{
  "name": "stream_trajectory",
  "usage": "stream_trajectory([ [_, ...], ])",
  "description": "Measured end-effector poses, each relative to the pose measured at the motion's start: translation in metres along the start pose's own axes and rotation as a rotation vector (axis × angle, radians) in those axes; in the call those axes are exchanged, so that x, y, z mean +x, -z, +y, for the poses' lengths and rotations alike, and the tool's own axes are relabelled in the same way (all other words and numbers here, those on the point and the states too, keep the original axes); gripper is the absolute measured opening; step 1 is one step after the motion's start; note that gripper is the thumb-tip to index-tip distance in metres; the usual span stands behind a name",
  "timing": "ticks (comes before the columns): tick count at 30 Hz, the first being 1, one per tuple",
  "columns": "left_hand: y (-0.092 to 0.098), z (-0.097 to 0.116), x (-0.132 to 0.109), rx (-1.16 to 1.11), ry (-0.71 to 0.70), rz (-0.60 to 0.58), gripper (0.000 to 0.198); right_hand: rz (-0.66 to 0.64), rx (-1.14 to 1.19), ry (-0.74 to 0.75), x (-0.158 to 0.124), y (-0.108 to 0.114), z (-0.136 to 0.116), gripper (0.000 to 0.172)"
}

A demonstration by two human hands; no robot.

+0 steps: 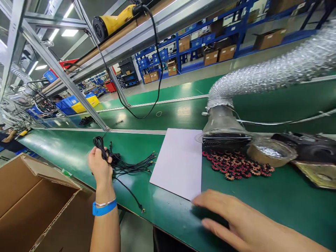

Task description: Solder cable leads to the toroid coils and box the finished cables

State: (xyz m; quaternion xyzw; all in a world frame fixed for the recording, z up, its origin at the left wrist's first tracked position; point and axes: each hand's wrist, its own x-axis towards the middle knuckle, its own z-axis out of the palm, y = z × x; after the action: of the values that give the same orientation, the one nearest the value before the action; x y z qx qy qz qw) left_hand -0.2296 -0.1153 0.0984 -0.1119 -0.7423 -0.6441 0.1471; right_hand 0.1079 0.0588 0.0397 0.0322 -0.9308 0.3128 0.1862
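My left hand [101,164], with a blue band at the wrist, is closed around a coiled bundle of black cable [98,142] above the green bench. More black cables [131,167] with bare coloured wire ends lie spread to its right. A white sheet [178,162] rests flat in the middle of the bench. At its lower right corner is my right hand [223,213], slightly blurred, fingers apart and holding nothing. Several small red and black ring-shaped coils [236,164] lie in a pile right of the sheet.
An open cardboard box [39,196] stands at the lower left. Behind the coils are a fume hood [223,122] with a silver duct [257,78] and a tape roll [271,151]. A yellow tool [114,21] and hanging black cable [159,70] are overhead. A person [9,138] is far left.
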Motion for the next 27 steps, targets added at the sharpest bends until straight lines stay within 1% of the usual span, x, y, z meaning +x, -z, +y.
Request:
stream_trajectory([
  [1, -0.007, 0.016, -0.014, -0.071, 0.006, -0.070, 0.036, 0.117, -0.013, 0.035, 0.007, -0.003, -0.001, 0.038],
  [2, -0.014, 0.033, -0.031, -0.126, 0.012, -0.141, 0.036, 0.262, -0.036, 0.079, 0.017, -0.006, -0.003, 0.044],
  [3, -0.021, 0.049, -0.050, -0.198, 0.033, -0.236, 0.036, 0.384, -0.058, 0.125, 0.030, -0.010, -0.007, 0.051],
  [4, -0.026, 0.064, -0.069, -0.367, 0.112, -0.396, 0.034, 0.453, -0.081, 0.192, 0.043, -0.014, -0.012, 0.060],
  [5, -0.029, 0.076, -0.086, -0.486, 0.204, -0.523, 0.032, 0.459, -0.081, 0.237, 0.055, -0.017, -0.016, 0.067],
  [6, -0.030, 0.085, -0.100, -0.560, 0.280, -0.600, 0.030, 0.414, -0.044, 0.259, 0.065, -0.019, -0.021, 0.071],
  [7, -0.030, 0.091, -0.110, -0.612, 0.342, -0.637, 0.029, 0.327, 0.004, 0.241, 0.071, -0.020, -0.024, 0.065],
  [8, -0.028, 0.091, -0.115, -0.640, 0.369, -0.618, 0.028, 0.216, 0.046, 0.167, 0.073, -0.019, -0.026, 0.057],
  [9, -0.025, 0.086, -0.115, -0.635, 0.372, -0.560, 0.027, 0.101, 0.076, 0.082, 0.070, -0.017, -0.027, 0.050],
  [10, -0.022, 0.077, -0.110, -0.603, 0.339, -0.457, 0.024, 0.017, 0.085, 0.006, 0.064, -0.014, -0.026, 0.044],
  [11, -0.019, 0.063, -0.102, -0.525, 0.291, -0.357, 0.022, -0.042, 0.072, -0.067, 0.054, -0.010, -0.023, 0.040],
  [12, -0.016, 0.047, -0.092, -0.401, 0.224, -0.280, 0.021, -0.077, 0.034, -0.129, 0.042, -0.008, -0.019, 0.036],
  [14, -0.013, 0.011, -0.076, -0.031, 0.072, -0.166, 0.023, -0.120, -0.073, -0.238, 0.017, -0.005, -0.009, 0.030],
  [15, -0.013, -0.005, -0.073, 0.042, 0.061, -0.141, 0.029, -0.138, -0.119, -0.281, 0.007, -0.006, -0.004, 0.028],
  [16, -0.015, -0.018, -0.074, 0.093, 0.047, -0.101, 0.041, -0.153, -0.150, -0.311, -0.001, -0.008, 0.001, 0.026],
  [17, -0.018, -0.027, -0.080, 0.156, 0.021, -0.050, 0.058, -0.161, -0.169, -0.328, -0.007, -0.012, 0.006, 0.024],
  [18, -0.022, -0.031, -0.091, 0.219, -0.027, -0.013, 0.076, -0.162, -0.178, -0.334, -0.010, -0.016, 0.010, 0.022],
  [19, -0.028, -0.031, -0.105, 0.288, -0.106, 0.003, 0.090, -0.159, -0.178, -0.335, -0.012, -0.020, 0.014, 0.021],
  [20, -0.034, -0.026, -0.122, 0.414, -0.248, -0.035, 0.096, -0.154, -0.178, -0.334, -0.013, -0.023, 0.017, 0.019],
  [21, -0.041, -0.018, -0.139, 0.432, -0.395, -0.188, 0.086, -0.141, -0.175, -0.334, -0.013, -0.025, 0.020, 0.018],
  [22, -0.049, -0.008, -0.157, 0.385, -0.484, -0.478, 0.069, -0.122, -0.169, -0.335, -0.013, -0.026, 0.024, 0.018],
  [23, -0.058, 0.004, -0.173, 0.329, -0.506, -0.836, 0.057, -0.096, -0.158, -0.335, -0.014, -0.025, 0.027, 0.017],
  [24, -0.067, 0.016, -0.186, 0.299, -0.484, -1.195, 0.048, -0.067, -0.145, -0.337, -0.015, -0.023, 0.031, 0.017],
  [25, -0.076, 0.026, -0.196, 0.285, -0.422, -1.456, 0.045, -0.034, -0.131, -0.341, -0.017, -0.020, 0.035, 0.016],
  [26, -0.085, 0.035, -0.202, 0.289, -0.364, -1.577, 0.041, 0.003, -0.115, -0.350, -0.019, -0.016, 0.038, 0.016],
  [27, -0.095, 0.042, -0.205, 0.307, -0.331, -1.631, 0.037, 0.044, -0.099, -0.365, -0.022, -0.011, 0.042, 0.015],
])
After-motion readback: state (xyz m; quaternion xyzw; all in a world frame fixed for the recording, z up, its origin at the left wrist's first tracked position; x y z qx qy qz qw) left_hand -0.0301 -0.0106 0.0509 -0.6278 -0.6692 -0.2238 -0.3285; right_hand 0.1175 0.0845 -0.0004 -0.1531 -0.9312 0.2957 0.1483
